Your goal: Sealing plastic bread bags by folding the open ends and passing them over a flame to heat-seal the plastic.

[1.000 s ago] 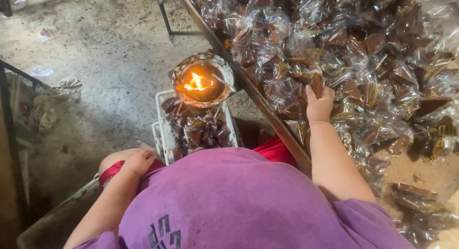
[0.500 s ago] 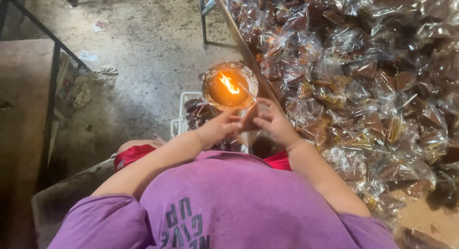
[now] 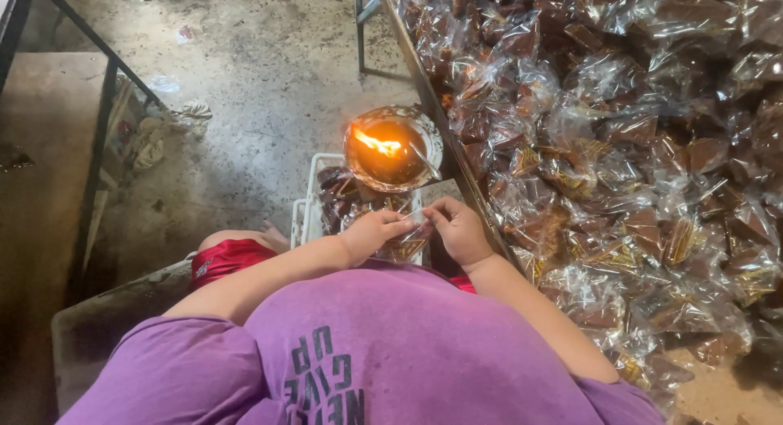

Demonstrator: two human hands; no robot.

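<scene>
Both hands are pinched onto the same little clear plastic packet (image 3: 413,226), held right in front of the belly: the left hand (image 3: 373,233) has its fingertips closed on the packet's left edge, and the right hand (image 3: 458,229) has its fingers curled shut on the right edge, so each grip is nearly closed with just the thin film between the fingers. There looks to be something brown inside the packet, but it's small and half hidden by the fingers, so I can't say for sure. The packet sits just below the oil lamp (image 3: 391,148), a shallow round metal dish with a lit orange flame on its left side, and it doesn't seem to be touching the flame. Right under the hands is a white plastic crate (image 3: 306,217) with more wrapped brown pieces in it, standing on the concrete floor (image 3: 261,74) next to the person's knee in red shorts (image 3: 224,258). To the right, the desk (image 3: 424,90) runs diagonally along its wooden edge and is piled with a big heap of clear-wrapped brown sweets (image 3: 620,148). The purple shirt (image 3: 391,351) fills the bottom of the view, and a dark metal frame (image 3: 94,131) stands over on the left.
</scene>
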